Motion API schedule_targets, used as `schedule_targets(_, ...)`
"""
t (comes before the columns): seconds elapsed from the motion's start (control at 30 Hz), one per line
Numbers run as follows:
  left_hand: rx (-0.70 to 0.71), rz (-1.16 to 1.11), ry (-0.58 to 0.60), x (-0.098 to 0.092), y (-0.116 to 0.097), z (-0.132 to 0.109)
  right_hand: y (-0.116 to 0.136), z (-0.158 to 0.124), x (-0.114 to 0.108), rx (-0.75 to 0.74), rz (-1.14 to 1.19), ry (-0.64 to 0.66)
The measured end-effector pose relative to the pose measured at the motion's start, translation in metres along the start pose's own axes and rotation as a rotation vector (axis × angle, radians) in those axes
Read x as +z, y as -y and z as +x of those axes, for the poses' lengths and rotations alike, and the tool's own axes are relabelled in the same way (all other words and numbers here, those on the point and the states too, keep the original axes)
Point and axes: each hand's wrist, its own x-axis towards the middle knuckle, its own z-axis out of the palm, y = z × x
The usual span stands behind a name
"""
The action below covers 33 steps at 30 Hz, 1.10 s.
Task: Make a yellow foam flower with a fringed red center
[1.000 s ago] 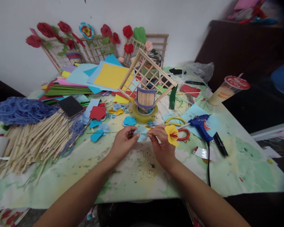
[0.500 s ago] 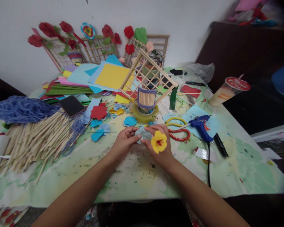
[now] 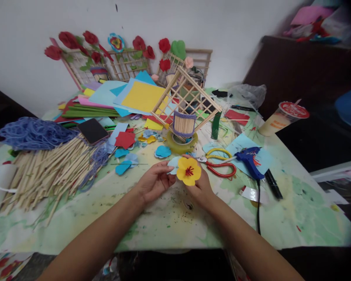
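Observation:
My left hand pinches a pale blue paper petal piece between thumb and fingers. Beside it, my right hand is closed on a yellow paper flower with red strands at its centre, which faces up towards me. The flower overlaps part of the pale blue piece, so I cannot tell whether the two are joined. Just beyond my hands lie blue paper petals. Behind them a diamond-shaped stick lattice with a small stick basket stands by a roll of yellowish tape.
At right are red-and-yellow-handled scissors, a blue glue gun with its cord, a black marker and a lidded drink cup. At left lie thin sticks, blue yarn and a phone. Coloured paper sheets are stacked behind.
The yellow flower has turned to face up and moved left, over the pale blue piece. My hands have shifted slightly, and the camera view has moved a little.

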Motion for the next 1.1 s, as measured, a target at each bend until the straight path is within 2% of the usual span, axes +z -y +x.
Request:
schedule_targets(0.13, -0.013, -0.030, -0.017, -0.002, 0.002, 0.002, -0.003, 0.001, 0.005, 0.049, -0.101, -0.021)
schedule_targets(0.33, -0.037, -0.036, 0.097, 0.001, 0.002, -0.001, -0.002, 0.004, 0.005, 0.080, -0.094, -0.019)
schedule_targets(0.47, -0.002, 0.024, 0.115, 0.004, -0.001, -0.004, -0.001, 0.004, 0.003, 0.065, -0.111, 0.000)
schedule_targets(0.77, 0.121, 0.067, 0.079, 0.005, -0.014, -0.010, 0.001, 0.005, 0.001, 0.048, -0.250, 0.017)
schedule_targets(0.97, 0.145, 0.088, 0.060, 0.006, -0.013, -0.010, 0.002, 0.005, -0.001, 0.029, -0.299, 0.009)
schedule_targets(1.1, 0.175, 0.117, 0.042, 0.005, -0.012, -0.009, 0.003, 0.005, -0.001, 0.047, -0.291, 0.051)
